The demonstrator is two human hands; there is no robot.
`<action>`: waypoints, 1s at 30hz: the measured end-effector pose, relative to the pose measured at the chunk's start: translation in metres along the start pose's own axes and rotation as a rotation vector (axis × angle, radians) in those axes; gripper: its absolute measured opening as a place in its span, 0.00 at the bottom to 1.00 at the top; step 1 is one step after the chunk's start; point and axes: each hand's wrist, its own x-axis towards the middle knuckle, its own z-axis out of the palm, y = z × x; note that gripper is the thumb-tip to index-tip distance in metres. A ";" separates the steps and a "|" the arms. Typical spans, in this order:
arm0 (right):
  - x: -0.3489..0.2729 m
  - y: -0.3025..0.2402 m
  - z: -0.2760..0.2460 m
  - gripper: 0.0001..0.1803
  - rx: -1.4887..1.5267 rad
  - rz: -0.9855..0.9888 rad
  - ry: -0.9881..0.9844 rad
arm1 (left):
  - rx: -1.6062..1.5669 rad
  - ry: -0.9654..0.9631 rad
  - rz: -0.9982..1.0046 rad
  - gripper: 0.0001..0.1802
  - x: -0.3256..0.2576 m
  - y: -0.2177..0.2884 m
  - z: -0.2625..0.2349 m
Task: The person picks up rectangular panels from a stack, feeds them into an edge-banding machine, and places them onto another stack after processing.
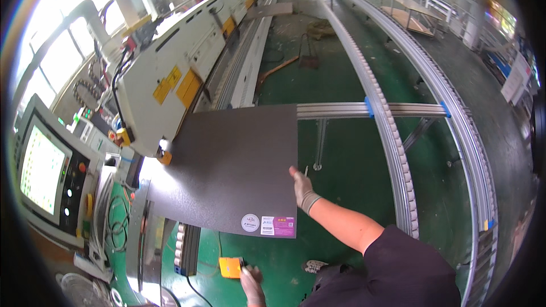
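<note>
A large dark grey-brown panel (233,159) lies flat, its left side reaching into the long machine. White and purple labels are stuck near its front right corner. My right hand (305,191), in a light glove, grips the panel's right edge with the thumb on top; the other fingers are mostly hidden. My left hand (252,285), also light-coloured, hangs low in front of the panel's near edge, apart from it. Its fingers are loosely bent and hold nothing visible. Beyond that hand, on the green floor, sits a yellow foot pedal (230,268).
The long white machine beam (182,62) runs away on the left. A control screen (41,169) stands at the near left. Roller rails (392,153) extend on the right, joined by a metal crossbar (335,110). Cables (118,222) lie by the console.
</note>
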 end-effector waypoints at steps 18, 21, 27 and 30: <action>-0.027 0.045 0.029 0.12 -0.034 0.168 -0.383 | 0.385 0.605 -0.219 0.27 -0.267 -0.160 -0.148; -0.074 0.117 -0.025 0.12 -0.373 0.451 -0.548 | 0.397 0.702 -0.190 0.27 -0.314 -0.186 -0.144; -0.251 0.221 -0.089 0.16 -1.818 -0.106 -1.881 | 0.196 1.394 -0.547 0.23 -0.439 -0.263 -0.181; -0.273 0.223 -0.072 0.19 -1.942 0.110 -1.890 | -0.158 1.793 -0.789 0.28 -0.487 -0.310 -0.191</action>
